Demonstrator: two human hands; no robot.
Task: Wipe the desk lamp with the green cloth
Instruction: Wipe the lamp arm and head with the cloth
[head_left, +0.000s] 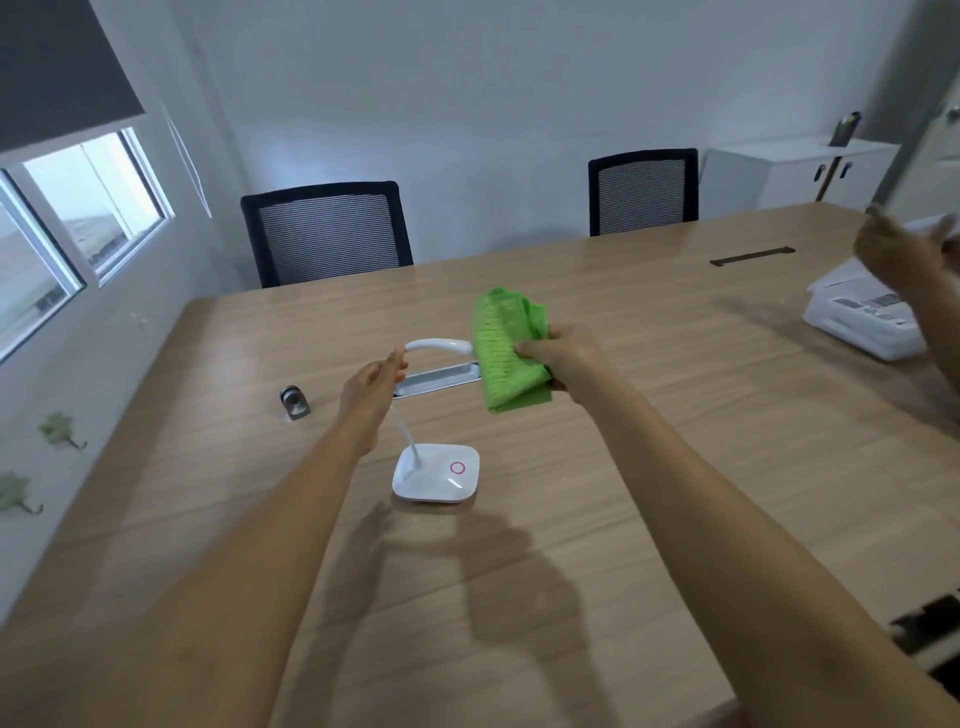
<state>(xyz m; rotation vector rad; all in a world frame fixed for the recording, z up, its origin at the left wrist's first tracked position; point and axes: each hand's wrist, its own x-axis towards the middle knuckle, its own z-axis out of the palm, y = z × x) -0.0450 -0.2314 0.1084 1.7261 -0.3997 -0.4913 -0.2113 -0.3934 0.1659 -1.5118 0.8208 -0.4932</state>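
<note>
A white desk lamp stands in the middle of the wooden table; its square base (436, 474) has a pink ring button and a thin neck curves up to the long head (439, 345). My left hand (371, 376) grips the left end of the lamp head. My right hand (563, 358) holds the folded green cloth (506, 353), which is wrapped over the right end of the head and hides it.
A small metal cylinder (294, 402) lies left of the lamp. Another person's hand (904, 254) hovers at the far right over a white box (862, 317). Two black mesh chairs (324, 231) stand behind the table (649, 441). A dark cable slot (752, 255) sits far right.
</note>
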